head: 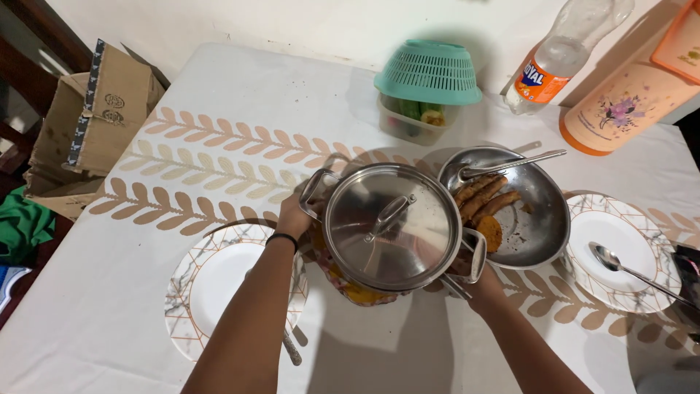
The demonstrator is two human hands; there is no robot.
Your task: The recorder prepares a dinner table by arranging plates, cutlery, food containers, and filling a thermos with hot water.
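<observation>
- Head view, looking down on a white table (437, 350) with a tan leaf print.
- Steel pot (390, 230) with its lid (386, 222) on sits at centre, over a patterned cloth or mat (350, 290) that shows at its 6 to 7 o'clock edge.
- Left hand (293, 217) at the pot's 9 o'clock, against the side handle (312, 191); fingers curl in toward it, but whether they are clamped on it I cannot tell, as the pot rim hides the tips.
- Right hand (477, 281) at the pot's 4 o'clock, below the other handle (475, 254); mostly hidden, so finger state cannot be told. A thin metal utensil (456, 287) pokes out just beside it.
- Judgement: a two-handed hold on a lidded pot. To do it well, keep both grips level so the loose lid does not slide, and lift straight.
- Steel bowl (536, 219) of fried pieces touches or nearly touches the pot at 2 to 3 o'clock, with a spoon (510, 164) resting in it; any swing that way risks a knock.
- Marbled plate (211, 288) at 8 o'clock, partly under the left forearm; a second plate (620, 248) with a spoon (627, 268) lies beyond the bowl at 3 o'clock.
- At 12 o'clock, well apart: a teal colander (429, 71) upturned over a clear box (408, 120).
- At 1 to 2 o'clock: a plastic bottle (569, 51) and an orange jug (627, 102). Cardboard boxes (95, 109) at 10 o'clock, off the table.
</observation>
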